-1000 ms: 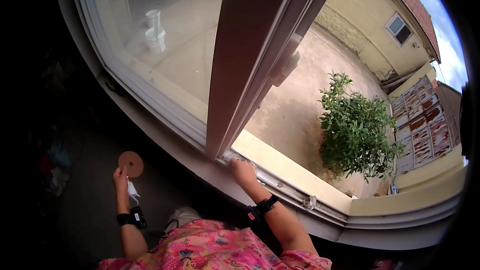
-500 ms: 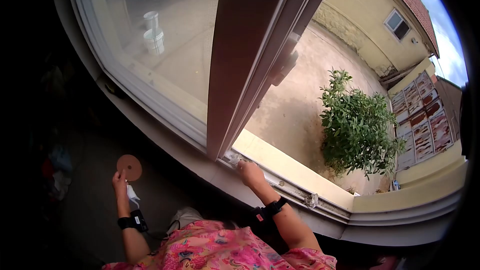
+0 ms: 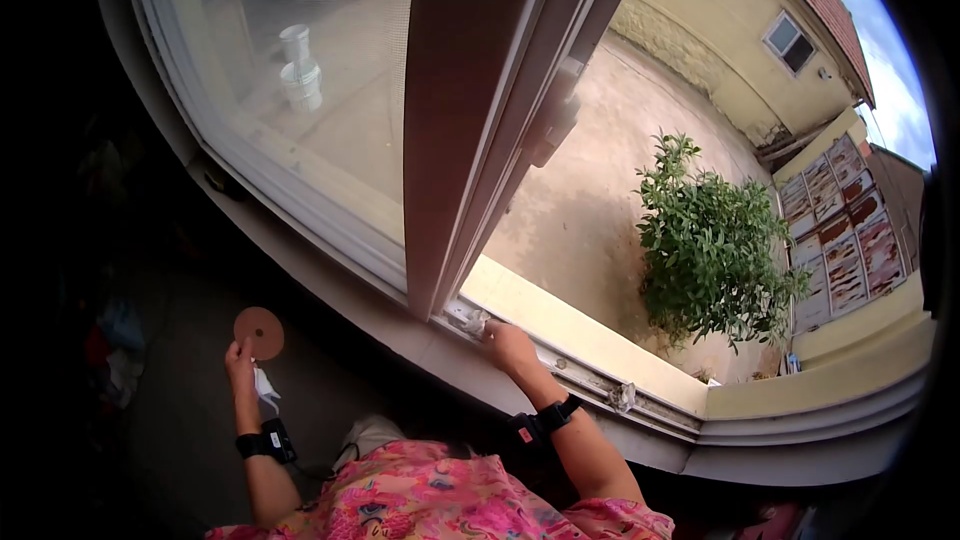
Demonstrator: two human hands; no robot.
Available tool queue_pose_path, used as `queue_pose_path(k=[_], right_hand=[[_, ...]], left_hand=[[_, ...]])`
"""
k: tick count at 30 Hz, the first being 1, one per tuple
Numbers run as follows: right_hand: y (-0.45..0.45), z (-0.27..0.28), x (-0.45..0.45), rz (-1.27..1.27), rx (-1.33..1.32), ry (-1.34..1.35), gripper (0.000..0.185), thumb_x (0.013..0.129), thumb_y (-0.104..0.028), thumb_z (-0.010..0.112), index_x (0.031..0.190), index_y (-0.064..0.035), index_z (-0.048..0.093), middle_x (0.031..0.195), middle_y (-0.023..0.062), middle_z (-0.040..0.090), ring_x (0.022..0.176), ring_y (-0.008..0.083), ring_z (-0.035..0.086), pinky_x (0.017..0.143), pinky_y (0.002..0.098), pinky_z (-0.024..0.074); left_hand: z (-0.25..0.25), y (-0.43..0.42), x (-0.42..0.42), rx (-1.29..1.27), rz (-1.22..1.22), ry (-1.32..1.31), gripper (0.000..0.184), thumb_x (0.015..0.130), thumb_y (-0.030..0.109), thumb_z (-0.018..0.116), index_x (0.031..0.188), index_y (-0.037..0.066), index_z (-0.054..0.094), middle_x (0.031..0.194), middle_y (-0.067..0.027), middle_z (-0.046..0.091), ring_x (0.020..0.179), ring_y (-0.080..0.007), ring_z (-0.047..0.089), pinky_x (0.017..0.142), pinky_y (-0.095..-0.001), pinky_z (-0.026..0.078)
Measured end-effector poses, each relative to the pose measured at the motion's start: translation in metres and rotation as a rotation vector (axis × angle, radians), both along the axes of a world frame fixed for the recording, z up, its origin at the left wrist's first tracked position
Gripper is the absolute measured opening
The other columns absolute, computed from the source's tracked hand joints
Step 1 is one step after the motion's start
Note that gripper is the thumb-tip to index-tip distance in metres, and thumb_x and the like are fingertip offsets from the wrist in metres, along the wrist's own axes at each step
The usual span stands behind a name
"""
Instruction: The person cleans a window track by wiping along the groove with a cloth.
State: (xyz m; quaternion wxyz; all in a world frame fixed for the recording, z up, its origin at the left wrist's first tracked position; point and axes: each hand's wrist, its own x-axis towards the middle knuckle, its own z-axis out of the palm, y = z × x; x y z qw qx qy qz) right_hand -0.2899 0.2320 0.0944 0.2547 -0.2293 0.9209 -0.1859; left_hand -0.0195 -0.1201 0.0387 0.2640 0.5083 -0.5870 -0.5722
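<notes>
My left hand point(image 3: 240, 364) pinches the edge of a flat, round brown disc point(image 3: 259, 333) with a small hole in its middle. A white piece of cloth or paper point(image 3: 265, 388) hangs below that hand. Reaching down to the window track point(image 3: 566, 368), my right hand point(image 3: 510, 348) has its fingers closed on a crumpled whitish tissue point(image 3: 473, 321), close to the foot of the sliding window sash point(image 3: 440, 240). The fingertips are partly hidden. Farther right along the same track lies another crumpled wad point(image 3: 622, 397).
The sill point(image 3: 400, 330) curves across in front of me. Left of the sash is a screened pane point(image 3: 330, 160), with white buckets point(image 3: 301, 85) visible beyond it. Outside stand a leafy bush point(image 3: 712, 245) and a rusty metal gate point(image 3: 850, 210). Dark clutter point(image 3: 120, 350) lies at lower left.
My right hand has shifted slightly right along the track, with the tissue at its fingertips. The left hand and disc are nearly still. The view has tilted a little.
</notes>
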Motion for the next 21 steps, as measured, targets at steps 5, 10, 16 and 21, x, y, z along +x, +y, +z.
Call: queue_pose_path(k=[5, 10, 16, 21], right_hand=[[-0.020, -0.043, 0.000, -0.059, -0.103, 0.054, 0.016, 0.075, -0.016, 0.046, 0.079, -0.0045, 0.057, 0.077, 0.0207, 0.058, 0.079, 0.0357, 0.055, 0.069, 0.0404, 0.0436], [-0.016, -0.025, -0.001, -0.024, -0.041, 0.042, 0.017, 0.074, -0.018, 0.048, 0.080, -0.0057, 0.058, 0.078, 0.0198, 0.059, 0.079, 0.0352, 0.056, 0.068, 0.0405, 0.0437], [-0.004, -0.010, -0.013, 0.010, 0.037, -0.052, 0.019, 0.074, -0.020, 0.048, 0.082, -0.0075, 0.059, 0.081, 0.0191, 0.059, 0.079, 0.0349, 0.056, 0.069, 0.0400, 0.0439], [-0.035, -0.035, 0.000, -0.054, -0.043, 0.074, 0.018, 0.074, -0.020, 0.048, 0.084, -0.0091, 0.060, 0.082, 0.0174, 0.059, 0.078, 0.0348, 0.056, 0.068, 0.0386, 0.0439]], left_hand=[[-0.012, -0.002, 0.005, 0.014, 0.003, -0.040, 0.016, 0.082, 0.022, 0.053, 0.075, 0.007, 0.054, 0.059, 0.0053, 0.043, 0.049, -0.0021, 0.037, 0.043, -0.0184, 0.028], [-0.002, -0.002, 0.001, -0.005, -0.025, -0.031, 0.016, 0.082, 0.022, 0.054, 0.077, 0.007, 0.055, 0.059, 0.0051, 0.043, 0.050, -0.0021, 0.037, 0.043, -0.0185, 0.029], [0.004, 0.003, -0.002, 0.015, 0.014, -0.050, 0.018, 0.082, 0.024, 0.053, 0.080, 0.007, 0.055, 0.059, 0.0051, 0.041, 0.049, -0.0025, 0.036, 0.044, -0.0186, 0.029], [-0.002, -0.002, 0.002, 0.013, -0.027, -0.037, 0.018, 0.082, 0.025, 0.053, 0.080, 0.007, 0.055, 0.059, 0.0053, 0.041, 0.049, -0.0023, 0.035, 0.045, -0.0184, 0.029]])
